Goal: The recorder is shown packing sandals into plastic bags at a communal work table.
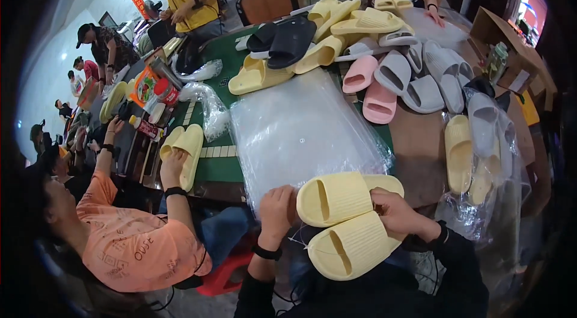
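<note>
A pair of pale yellow slide slippers (354, 246) is held up side by side in front of me, above the table's near edge. My right hand (399, 217) grips the pair at the right end, with the thumb and fingers around the soles. Beside the left end of the pair, my left hand (277, 214) has bent, closed fingers; what they hold, if anything, is hidden. It is at the near left edge of a stack of clear plastic bags (294, 131) lying flat. A thin, pale thread hangs at the slippers' left side, below my left hand.
Beyond the bags lie heaped yellow, black, grey and pink slippers (380, 101). Bagged slippers (482, 128) lie at the right, near an open cardboard box (511, 47). At left, a co-worker in an orange shirt (141, 246) touches another yellow pair (191, 152). Other people stand around the table.
</note>
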`<state>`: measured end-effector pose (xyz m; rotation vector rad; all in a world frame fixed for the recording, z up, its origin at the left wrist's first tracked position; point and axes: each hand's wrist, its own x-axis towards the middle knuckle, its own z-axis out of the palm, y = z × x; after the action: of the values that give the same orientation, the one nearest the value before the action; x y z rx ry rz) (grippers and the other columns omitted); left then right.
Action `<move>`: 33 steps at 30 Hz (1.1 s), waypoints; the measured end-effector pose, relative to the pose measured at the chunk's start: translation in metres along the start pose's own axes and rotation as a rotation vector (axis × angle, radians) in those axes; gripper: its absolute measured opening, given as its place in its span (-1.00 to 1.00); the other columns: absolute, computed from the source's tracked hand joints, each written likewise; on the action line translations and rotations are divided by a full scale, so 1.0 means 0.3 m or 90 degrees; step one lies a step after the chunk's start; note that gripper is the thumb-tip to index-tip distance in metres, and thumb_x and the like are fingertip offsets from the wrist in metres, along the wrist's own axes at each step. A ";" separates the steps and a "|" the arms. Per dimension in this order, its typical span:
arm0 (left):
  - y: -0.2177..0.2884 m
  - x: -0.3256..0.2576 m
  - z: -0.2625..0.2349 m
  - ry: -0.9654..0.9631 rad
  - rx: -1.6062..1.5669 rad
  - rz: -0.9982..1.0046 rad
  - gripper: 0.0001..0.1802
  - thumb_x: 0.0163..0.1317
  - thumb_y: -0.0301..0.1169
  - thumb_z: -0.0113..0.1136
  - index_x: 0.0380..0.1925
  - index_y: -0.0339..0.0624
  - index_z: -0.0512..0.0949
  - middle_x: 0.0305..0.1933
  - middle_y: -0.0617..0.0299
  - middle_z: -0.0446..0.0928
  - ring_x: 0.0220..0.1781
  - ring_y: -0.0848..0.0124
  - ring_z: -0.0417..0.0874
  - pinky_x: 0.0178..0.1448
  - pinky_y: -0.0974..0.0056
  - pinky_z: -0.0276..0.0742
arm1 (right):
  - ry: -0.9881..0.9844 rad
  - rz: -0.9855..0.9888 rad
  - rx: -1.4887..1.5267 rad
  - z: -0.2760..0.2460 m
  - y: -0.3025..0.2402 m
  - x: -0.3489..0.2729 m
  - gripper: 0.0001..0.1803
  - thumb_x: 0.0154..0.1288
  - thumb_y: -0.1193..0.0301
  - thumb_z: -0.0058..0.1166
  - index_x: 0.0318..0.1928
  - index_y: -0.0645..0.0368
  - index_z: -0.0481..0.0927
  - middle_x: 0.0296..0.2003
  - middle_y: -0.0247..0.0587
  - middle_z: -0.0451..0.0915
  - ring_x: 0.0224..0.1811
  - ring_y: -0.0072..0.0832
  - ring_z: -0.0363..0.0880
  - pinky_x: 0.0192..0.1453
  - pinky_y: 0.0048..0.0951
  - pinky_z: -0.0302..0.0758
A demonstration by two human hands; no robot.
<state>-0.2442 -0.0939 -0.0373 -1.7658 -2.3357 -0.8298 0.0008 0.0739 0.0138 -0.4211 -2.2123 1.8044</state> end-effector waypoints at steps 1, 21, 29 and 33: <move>0.010 0.015 -0.006 0.051 -0.012 -0.028 -0.73 0.05 -0.48 0.18 -0.19 -0.19 0.53 -0.19 0.08 0.57 -0.15 0.13 0.56 -0.11 0.12 0.47 | 0.003 0.000 0.001 0.004 -0.004 -0.004 -0.76 0.12 0.45 0.21 -0.20 0.25 0.53 -0.37 -0.26 0.41 -0.33 -0.49 0.37 -0.25 -0.50 0.37; 0.253 0.055 0.009 0.141 -0.105 0.015 -0.68 0.17 -0.43 0.19 -0.04 0.00 0.62 0.13 0.15 0.51 0.27 0.07 0.38 0.38 -0.13 0.09 | 0.284 -0.092 -0.507 0.079 0.040 0.094 -0.79 -0.07 0.51 0.13 -0.36 0.25 0.42 -0.33 -0.04 0.42 -0.26 -0.07 0.43 -0.22 -0.15 0.43; 0.326 0.059 0.027 0.101 -0.155 0.052 -0.71 0.16 -0.48 0.18 -0.09 -0.03 0.64 0.14 0.13 0.51 0.25 0.00 0.40 0.35 -0.11 0.16 | 0.376 0.062 -0.441 0.113 0.119 0.277 -0.76 0.09 0.40 0.05 -0.27 0.28 0.43 -0.29 0.03 0.46 -0.27 -0.01 0.54 -0.23 -0.09 0.47; 0.336 0.031 0.061 0.093 -0.175 0.079 -0.63 0.11 -0.46 0.21 -0.03 0.04 0.61 0.17 0.22 0.48 0.28 -0.01 0.34 0.34 -0.15 0.12 | 0.376 0.036 -0.518 0.121 0.143 0.400 -0.69 0.13 0.30 0.07 -0.23 0.28 0.43 -0.27 0.08 0.45 -0.30 0.03 0.56 -0.24 -0.06 0.49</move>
<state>-0.1506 -0.0589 -0.0127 -1.8544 -2.0796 -1.2625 -0.1213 0.0944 -0.0336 -1.0115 -2.3584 0.5687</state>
